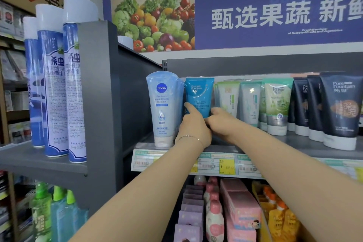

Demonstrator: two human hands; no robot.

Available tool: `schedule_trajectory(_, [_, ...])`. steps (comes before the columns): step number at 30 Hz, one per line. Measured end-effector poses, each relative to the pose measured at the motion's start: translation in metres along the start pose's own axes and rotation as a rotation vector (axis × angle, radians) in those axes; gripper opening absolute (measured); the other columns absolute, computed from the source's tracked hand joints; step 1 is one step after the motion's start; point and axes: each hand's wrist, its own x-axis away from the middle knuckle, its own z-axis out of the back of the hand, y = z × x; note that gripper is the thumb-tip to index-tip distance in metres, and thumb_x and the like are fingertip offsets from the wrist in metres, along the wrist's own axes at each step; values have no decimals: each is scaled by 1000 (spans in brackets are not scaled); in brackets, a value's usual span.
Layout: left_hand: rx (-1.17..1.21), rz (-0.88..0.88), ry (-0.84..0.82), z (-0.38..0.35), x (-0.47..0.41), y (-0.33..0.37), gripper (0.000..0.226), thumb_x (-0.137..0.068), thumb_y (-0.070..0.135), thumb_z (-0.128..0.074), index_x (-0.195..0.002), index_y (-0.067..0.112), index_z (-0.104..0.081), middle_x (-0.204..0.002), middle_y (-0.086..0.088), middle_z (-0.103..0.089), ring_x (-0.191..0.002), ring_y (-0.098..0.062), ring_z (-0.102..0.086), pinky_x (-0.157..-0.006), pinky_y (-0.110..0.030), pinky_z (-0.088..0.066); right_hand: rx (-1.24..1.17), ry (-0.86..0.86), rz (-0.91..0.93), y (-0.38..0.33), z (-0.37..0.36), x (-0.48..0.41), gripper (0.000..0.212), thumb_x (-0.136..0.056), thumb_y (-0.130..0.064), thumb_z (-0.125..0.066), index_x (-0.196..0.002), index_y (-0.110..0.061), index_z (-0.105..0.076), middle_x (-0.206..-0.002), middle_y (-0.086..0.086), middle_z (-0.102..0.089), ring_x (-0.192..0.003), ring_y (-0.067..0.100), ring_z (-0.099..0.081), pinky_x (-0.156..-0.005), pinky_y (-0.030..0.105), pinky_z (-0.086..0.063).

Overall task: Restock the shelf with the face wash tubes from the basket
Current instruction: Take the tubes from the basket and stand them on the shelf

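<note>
Single wide-angle view from a camera worn on the person's head. It faces forward, close up, at a grey store shelf (255, 66) at about head height. Tall spray cans (57, 84) loom large and near at the left edge.

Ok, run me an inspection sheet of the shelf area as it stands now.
Surface: grey shelf, tubes standing upright in a row.
Job's things: teal tube upright between the Nivea tube and the green tubes; basket not in view.
Clutter: nothing seen.
Grippers: left hand and right hand both hold the teal tube low down.
Cables: nothing seen.
Surroundings: dark tubes at the right, spray cans on the left shelf, price tags on the shelf edge, pink bottles below, produce banner above.
</note>
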Motion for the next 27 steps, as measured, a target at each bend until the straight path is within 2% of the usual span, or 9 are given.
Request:
schedule_trajectory(5, [-8, 0, 27, 0, 1, 1, 86, -85, 11, -62, -148, 8, -4, -126, -16, -53, -110, -33, -59, -94, -49, -50, 35, 4, 1, -5, 0, 7, 31, -87, -10, -60, -118, -9, -59, -107, 10, -68, -100, 26, -65, -90, 46, -55])
schedule_trajectory(7, [-11, 8, 26, 2, 1, 3, 86, -84, 11, -63, -148, 8, -5, -127, -16, -52, -111, -32, -59, -95, -48, -50, 102, 15, -13, -7, 2, 11, 22, -89, -8, -58, -111, -3, -56, -99, 10, -64, -92, 22, -63, -80, 38, -55])
schedule_trajectory(9, [1, 28, 27, 5, 4, 5, 90, -84, 12, -65, -149, 7, -3, -129, -16, -51, -113, -32, -58, -96, -47, -50, 196, 50, -21, -11, 6, 17, 12, -91, -10, -57, -100, -6, -49, -90, 5, -57, -80, 14, -55, -64, 26, -46])
schedule_trajectory(10, [7, 36, 31, 6, 5, 6, 91, -84, 12, -66, -150, 7, -2, -129, -16, -50, -114, -32, -57, -96, -47, -50, 246, 65, -13, -13, 10, 19, 14, -90, -13, -58, -99, -7, -50, -90, 5, -57, -79, 13, -53, -61, 25, -42])
schedule_trajectory(13, [-25, 29, 65, 11, 10, 10, 86, -84, 13, -68, -146, 6, -9, -128, -17, -50, -114, -32, -57, -94, -46, -50, 398, 105, 35, -18, 19, 29, 23, -86, -24, -65, -100, -6, -60, -94, 7, -62, -89, 23, -59, -66, 29, -44])
schedule_trajectory(17, [-183, -41, 96, 21, 21, 16, 56, -86, 17, -64, -130, 10, -30, -119, -13, -55, -106, -32, -59, -80, -40, -50, 587, 170, 99, -24, 34, 54, 21, -89, -18, -59, -101, -4, -67, -101, 14, -68, -95, 28, -62, -78, 36, -51])
schedule_trajectory(21, [-347, -145, 123, 34, 31, 21, 28, -88, 21, -59, -114, 14, -51, -110, -8, -60, -97, -29, -61, -70, -32, -44, 770, 183, 150, -30, 49, 76, 17, -89, -20, -55, -100, -12, -66, -100, 6, -66, -89, 23, -61, -79, 36, -54])
schedule_trajectory(23, [-367, -181, 114, 38, 35, 25, 24, -88, 21, -57, -110, 14, -55, -108, -7, -60, -94, -28, -60, -69, -32, -42, 879, 190, 166, -33, 55, 87, 19, -88, -24, -55, -101, -15, -65, -99, 3, -65, -87, 22, -61, -78, 38, -55])
schedule_trajectory(27, [-411, -276, 42, 39, 45, 39, 12, -89, 21, -54, -100, 16, -53, -105, -7, -59, -86, -26, -54, -69, -32, -43, 1057, 180, 197, -36, 62, 107, 20, -90, -30, -51, -103, -19, -61, -101, 1, -63, -87, 23, -60, -71, 34, -51])
